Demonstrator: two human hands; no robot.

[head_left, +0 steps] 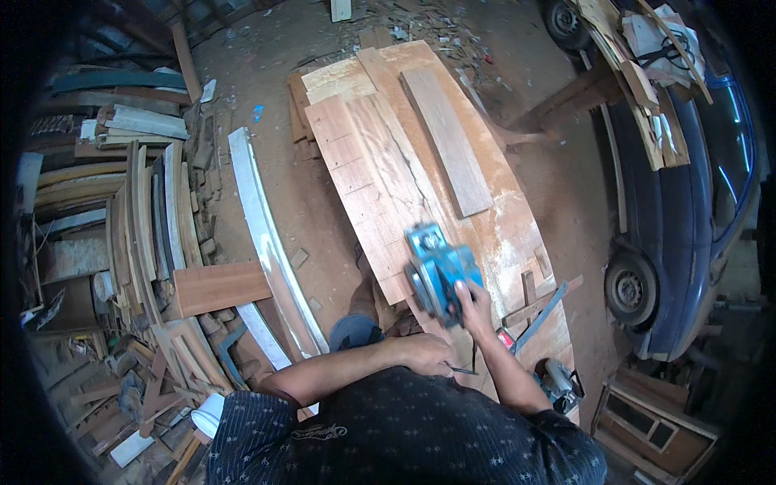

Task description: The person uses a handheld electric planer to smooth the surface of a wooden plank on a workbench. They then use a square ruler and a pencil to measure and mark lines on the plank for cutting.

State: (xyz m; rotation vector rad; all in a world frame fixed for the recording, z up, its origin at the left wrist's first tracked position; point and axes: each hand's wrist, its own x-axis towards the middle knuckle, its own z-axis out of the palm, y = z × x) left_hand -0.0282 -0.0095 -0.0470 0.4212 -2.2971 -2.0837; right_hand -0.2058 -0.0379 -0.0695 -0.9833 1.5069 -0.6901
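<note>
My right hand [475,309] is closed around the handle of a blue power planer [440,271]. The planer is at the near end of a wide, pale reddish wooden board [356,166], slightly blurred; whether it touches the wood I cannot tell. Close to my body, my left hand [428,354] is closed on a thin dark stick-like thing [462,370] that pokes out to the right; its kind is unclear. A long crack runs along the board, and dark lines cross its left part. Beyond the planer, a narrower brown plank [446,141] lies on the worktable [511,230].
Another blue-green power tool [559,384] sits at the table's near right, beside a metal square-like strip [541,319]. Stacked lumber [149,218] fills the left side. A long white-edged board [271,242] lies on the floor. A dark blue car [671,218] stands at right.
</note>
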